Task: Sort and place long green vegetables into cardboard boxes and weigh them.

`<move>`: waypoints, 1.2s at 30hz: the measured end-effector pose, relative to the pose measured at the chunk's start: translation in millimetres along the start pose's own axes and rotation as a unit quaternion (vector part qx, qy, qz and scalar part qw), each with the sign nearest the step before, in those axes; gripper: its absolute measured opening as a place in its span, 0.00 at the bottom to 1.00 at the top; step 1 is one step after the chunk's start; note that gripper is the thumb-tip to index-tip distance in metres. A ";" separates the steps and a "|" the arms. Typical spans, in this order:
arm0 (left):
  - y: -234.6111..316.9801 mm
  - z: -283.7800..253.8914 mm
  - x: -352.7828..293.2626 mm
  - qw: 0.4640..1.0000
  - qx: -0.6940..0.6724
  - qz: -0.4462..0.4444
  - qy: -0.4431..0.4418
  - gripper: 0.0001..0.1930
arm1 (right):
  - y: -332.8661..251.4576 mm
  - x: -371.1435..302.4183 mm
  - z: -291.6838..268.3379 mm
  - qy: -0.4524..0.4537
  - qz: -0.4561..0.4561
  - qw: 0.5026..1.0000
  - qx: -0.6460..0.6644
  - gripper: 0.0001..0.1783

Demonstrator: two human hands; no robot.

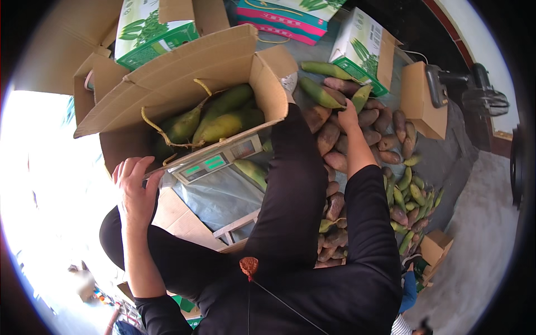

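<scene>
A cardboard box with raised flaps stands before me, and several large green radishes lie inside it beside yellow rope handles. My left hand is at the box's near left corner, its fingers bent over the edge and the thumb on the near side. To the right, my right hand reaches into a pile of soil-covered radishes. Its fingers close on a green radish, though the fingertips are partly hidden. Another long green radish lies against that hand's left side.
A scale with a lit green display stands against the box's near side. Printed cartons and a pink-and-teal box stand at the back. More green radishes lie at right. A dark fan-like device is at far right.
</scene>
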State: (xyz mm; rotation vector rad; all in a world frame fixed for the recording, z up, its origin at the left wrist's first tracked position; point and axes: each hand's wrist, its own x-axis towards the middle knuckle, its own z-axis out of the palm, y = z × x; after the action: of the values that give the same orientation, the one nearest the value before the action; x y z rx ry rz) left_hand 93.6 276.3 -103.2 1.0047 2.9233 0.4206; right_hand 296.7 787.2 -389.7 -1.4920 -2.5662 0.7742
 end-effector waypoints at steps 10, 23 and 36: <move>-1.2 -1.9 0.0 1.000 -0.009 0.008 -0.009 0.15 | -1.2 11.1 2.1 0.028 0.010 0.982 0.189 0.20; -11.6 -11.8 -11.3 0.999 -0.034 0.020 0.025 0.15 | -154.3 -89.3 -212.0 0.042 -0.198 0.944 0.261 0.18; -25.7 -12.7 -17.4 0.997 -0.041 0.040 0.060 0.14 | -362.6 -192.3 -241.3 -0.130 -0.344 0.801 0.472 0.20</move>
State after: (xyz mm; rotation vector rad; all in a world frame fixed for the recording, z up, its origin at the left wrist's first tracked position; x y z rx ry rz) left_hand 90.6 243.1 -98.7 1.1248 2.9497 0.6196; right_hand 183.8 575.2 21.4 -0.1412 -1.9811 1.7740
